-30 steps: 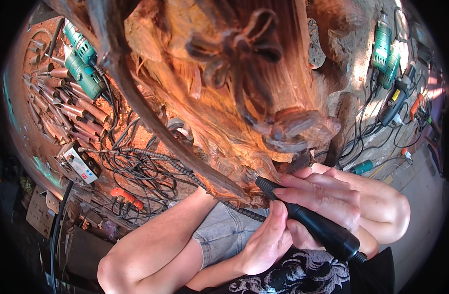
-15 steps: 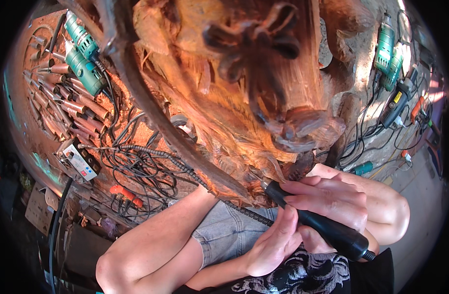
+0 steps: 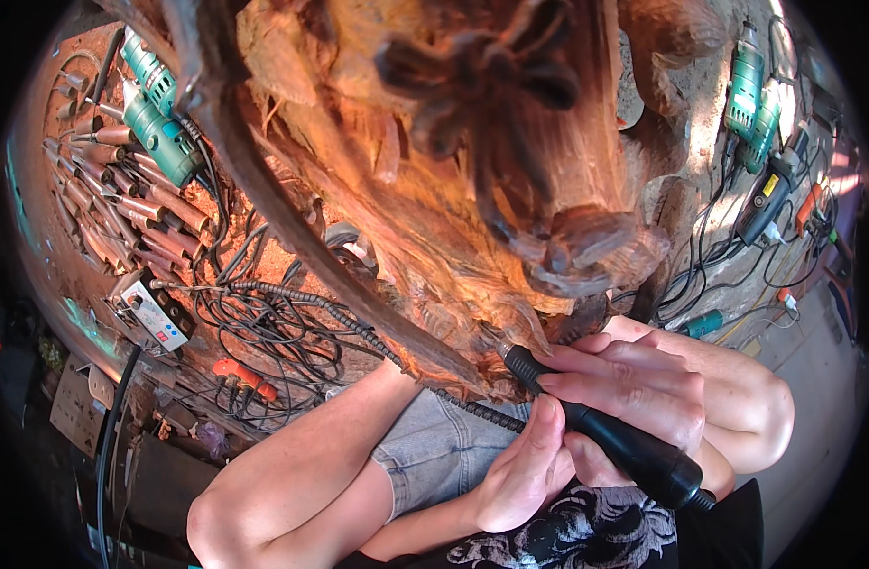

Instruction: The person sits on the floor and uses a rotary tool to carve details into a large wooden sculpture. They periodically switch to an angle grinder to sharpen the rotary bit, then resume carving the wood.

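My right hand (image 3: 643,384) grips a black rotary handpiece (image 3: 624,446) from above. Its tip rests against the lower edge of a large reddish carved wood piece (image 3: 472,190). My left hand (image 3: 520,469) holds the handpiece from below, with the thumb pressed on its body. A dark carved flower (image 3: 491,76) stands out near the top of the wood. A ribbed flexible shaft (image 3: 359,327) runs from the left under the wood toward the handpiece. Denim shorts (image 3: 434,446) and my bare leg lie under the hands.
Green power tools lie at the upper left (image 3: 159,133) and upper right (image 3: 748,90). Several wooden-handled chisels (image 3: 121,209) are spread on the left. A small white control box (image 3: 155,318), tangled black cables (image 3: 273,332) and a red-handled tool (image 3: 240,376) cover the floor.
Both hands keep their hold and the tool tip stays at the wood's lower edge. The carved flower has shifted up and right in the view.
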The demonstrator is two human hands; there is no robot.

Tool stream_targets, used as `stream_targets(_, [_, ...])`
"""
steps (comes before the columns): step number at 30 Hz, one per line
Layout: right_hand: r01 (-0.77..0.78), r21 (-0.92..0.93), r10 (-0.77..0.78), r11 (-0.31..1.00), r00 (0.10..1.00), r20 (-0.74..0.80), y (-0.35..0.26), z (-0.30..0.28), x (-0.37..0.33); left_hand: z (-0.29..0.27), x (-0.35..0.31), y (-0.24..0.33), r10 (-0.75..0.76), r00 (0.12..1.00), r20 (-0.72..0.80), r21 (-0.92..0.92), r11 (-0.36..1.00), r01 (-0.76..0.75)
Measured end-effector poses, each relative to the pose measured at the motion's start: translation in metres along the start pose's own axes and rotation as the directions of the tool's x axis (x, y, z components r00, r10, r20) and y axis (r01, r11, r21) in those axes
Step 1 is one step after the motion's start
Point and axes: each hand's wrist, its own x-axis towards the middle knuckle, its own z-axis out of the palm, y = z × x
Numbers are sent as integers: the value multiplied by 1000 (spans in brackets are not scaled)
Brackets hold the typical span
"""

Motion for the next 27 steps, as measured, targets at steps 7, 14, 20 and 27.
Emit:
stream_targets(7, [-99, 11, 93, 995, 878, -470, -3, 52, -20, 1, 3, 2, -29, 999, 34, 20, 999, 28])
stream_targets(14, [-39, 17, 42, 999, 971, -235, 2, 30, -13, -1, 5, 2, -27, 998, 56, 31, 999, 25])
stream_targets(20, [-49, 57, 52, 997, 998, -40, -2, 8, -14, 1, 6, 5, -67, 995, 76, 49, 997, 63])
stream_targets(27, [-3, 68, 9, 998, 996, -88, -2, 11, -11, 0, 8, 5, -65, 995, 79, 60, 996, 61])
